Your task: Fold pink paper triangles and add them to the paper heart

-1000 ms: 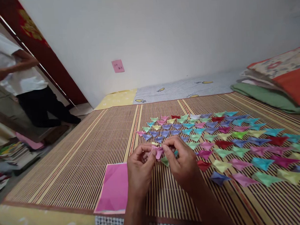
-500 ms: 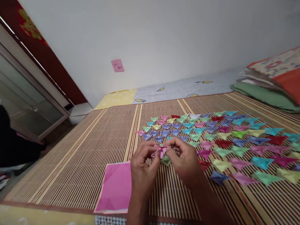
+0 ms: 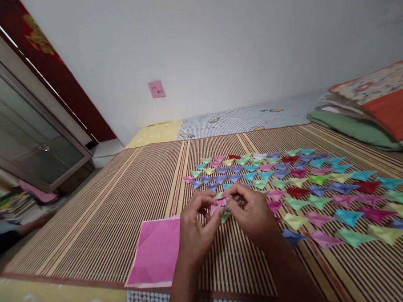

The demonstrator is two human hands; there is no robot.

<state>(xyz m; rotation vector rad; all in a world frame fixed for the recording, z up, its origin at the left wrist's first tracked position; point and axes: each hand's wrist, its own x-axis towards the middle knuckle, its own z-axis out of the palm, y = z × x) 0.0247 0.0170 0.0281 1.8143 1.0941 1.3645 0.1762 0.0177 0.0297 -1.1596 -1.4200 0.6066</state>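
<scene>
Between both hands is a small pink folded paper [image 3: 217, 207], partly covered by the fingers. My left hand [image 3: 199, 220] pinches its left side with thumb and fingers. On its right edge, my right hand [image 3: 249, 211] closes thumb and fingertips. Just below and behind it, a green folded paper piece [image 3: 225, 217] lies on the striped mat [image 3: 100, 209]. Rows of folded paper pieces [image 3: 298, 192] in many colours spread over the mat ahead and to the right. Left of my left hand lies a stack of square pink paper [image 3: 155, 253].
A pillow [image 3: 382, 94] and green folded cloth [image 3: 350, 126] sit at the back right by the white wall [image 3: 217, 48]. A pink note [image 3: 156, 89] is stuck on that wall. At the far left, another person's arm [image 3: 34, 224] shows near a glass-panelled door [image 3: 29, 123].
The pink folded paper has turned and moved slightly right, with more of it behind my fingers. At the left, the other person's dark clothing has moved down, uncovering a pile of books or papers.
</scene>
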